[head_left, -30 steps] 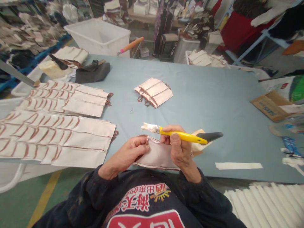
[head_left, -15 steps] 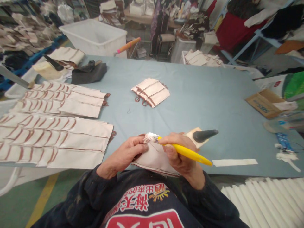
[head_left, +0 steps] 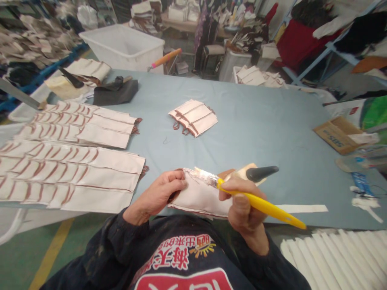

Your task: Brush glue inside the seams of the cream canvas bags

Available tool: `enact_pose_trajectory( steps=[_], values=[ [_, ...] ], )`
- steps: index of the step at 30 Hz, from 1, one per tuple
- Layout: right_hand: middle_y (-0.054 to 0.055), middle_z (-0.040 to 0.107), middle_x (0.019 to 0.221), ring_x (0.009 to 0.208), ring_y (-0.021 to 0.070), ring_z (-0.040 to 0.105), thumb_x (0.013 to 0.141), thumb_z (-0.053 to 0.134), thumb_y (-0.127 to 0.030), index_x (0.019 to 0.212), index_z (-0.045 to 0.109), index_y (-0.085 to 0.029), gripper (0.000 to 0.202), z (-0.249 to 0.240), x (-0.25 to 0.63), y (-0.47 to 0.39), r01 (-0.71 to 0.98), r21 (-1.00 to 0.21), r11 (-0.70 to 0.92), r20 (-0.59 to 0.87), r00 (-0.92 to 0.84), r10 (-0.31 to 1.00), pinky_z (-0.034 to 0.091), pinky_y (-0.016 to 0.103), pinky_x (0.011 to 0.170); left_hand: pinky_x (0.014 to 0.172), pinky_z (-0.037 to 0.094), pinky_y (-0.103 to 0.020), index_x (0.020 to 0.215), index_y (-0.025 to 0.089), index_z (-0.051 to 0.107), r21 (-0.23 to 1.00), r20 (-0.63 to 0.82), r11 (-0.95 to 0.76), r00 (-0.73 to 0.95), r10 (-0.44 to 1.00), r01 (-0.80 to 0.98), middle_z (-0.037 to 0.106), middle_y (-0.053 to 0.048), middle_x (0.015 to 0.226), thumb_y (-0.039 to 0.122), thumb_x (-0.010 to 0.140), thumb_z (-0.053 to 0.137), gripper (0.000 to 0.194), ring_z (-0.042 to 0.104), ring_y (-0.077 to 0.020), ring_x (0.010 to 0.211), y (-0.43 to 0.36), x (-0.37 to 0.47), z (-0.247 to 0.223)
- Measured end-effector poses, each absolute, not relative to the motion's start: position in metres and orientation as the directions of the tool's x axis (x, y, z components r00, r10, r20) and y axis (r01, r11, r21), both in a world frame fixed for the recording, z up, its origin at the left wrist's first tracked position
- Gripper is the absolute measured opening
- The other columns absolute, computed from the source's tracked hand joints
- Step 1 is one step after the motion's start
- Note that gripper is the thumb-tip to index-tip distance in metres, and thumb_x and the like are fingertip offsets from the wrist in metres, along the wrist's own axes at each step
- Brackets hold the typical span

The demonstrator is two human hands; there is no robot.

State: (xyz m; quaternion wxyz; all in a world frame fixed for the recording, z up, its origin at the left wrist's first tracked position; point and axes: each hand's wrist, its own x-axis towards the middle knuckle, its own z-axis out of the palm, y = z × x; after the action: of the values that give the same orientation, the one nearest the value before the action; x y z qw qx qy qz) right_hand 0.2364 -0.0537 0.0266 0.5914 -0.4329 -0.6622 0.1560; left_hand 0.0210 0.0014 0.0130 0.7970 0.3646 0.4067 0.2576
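Observation:
A cream fabric piece with brown edging (head_left: 199, 197) lies at the front edge of the table. My left hand (head_left: 157, 193) grips its left end between thumb and fingers. In my right hand (head_left: 246, 203) is a yellow-handled brush (head_left: 269, 207), its white-coated bristles over the upper edge of the piece. Behind my right hand sits a pale block with a black, pointed handle (head_left: 261, 173). A white strip (head_left: 305, 208) lies to the right, partly behind the brush handle.
Rows of overlapping cream pieces (head_left: 99, 173) cover the left of the blue-grey table (head_left: 256, 121). A small stack (head_left: 195, 117) lies mid-table. A cardboard box (head_left: 338, 135) stands at the right, dark cloth (head_left: 116, 92) at the back left.
My right hand and the brush have moved right, and the bristles have come away from my left fingertips. More of the piece's upper edge shows. My left hand keeps its grip.

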Motion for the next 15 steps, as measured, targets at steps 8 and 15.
enact_pose_trajectory(
  steps=[8, 15],
  values=[
    [0.003, 0.079, 0.09, 0.079, 0.0176, 0.077, 0.114, 0.047, -0.031, 0.116, 0.068, -0.024, 0.022, 0.015, 0.231, -0.03, 0.632, -0.511, 0.583, 0.723, -0.051, 0.689, 0.063, 0.03, 0.072, 0.048, 0.029, -0.02, 0.081, 0.014, 0.07, 0.772, -0.437, 0.615, 0.57, 0.696, -0.159, 0.057, 0.003, 0.06, 0.041, 0.076, 0.089, 0.033, 0.043, -0.0081, 0.05, 0.004, 0.024, 0.013],
    [0.005, 0.079, 0.091, 0.079, 0.0198, 0.076, 0.112, 0.05, -0.029, 0.12, 0.07, -0.024, 0.022, 0.001, 0.229, -0.028, 0.709, -0.511, 0.486, 0.729, 0.059, 0.682, 0.063, 0.033, 0.072, 0.047, 0.034, -0.019, 0.075, 0.014, 0.069, 0.707, -0.459, 0.67, 0.573, 0.679, -0.228, 0.062, 0.002, 0.061, 0.04, 0.067, 0.094, 0.037, 0.046, -0.0079, 0.05, 0.007, 0.023, 0.017]
  ],
)
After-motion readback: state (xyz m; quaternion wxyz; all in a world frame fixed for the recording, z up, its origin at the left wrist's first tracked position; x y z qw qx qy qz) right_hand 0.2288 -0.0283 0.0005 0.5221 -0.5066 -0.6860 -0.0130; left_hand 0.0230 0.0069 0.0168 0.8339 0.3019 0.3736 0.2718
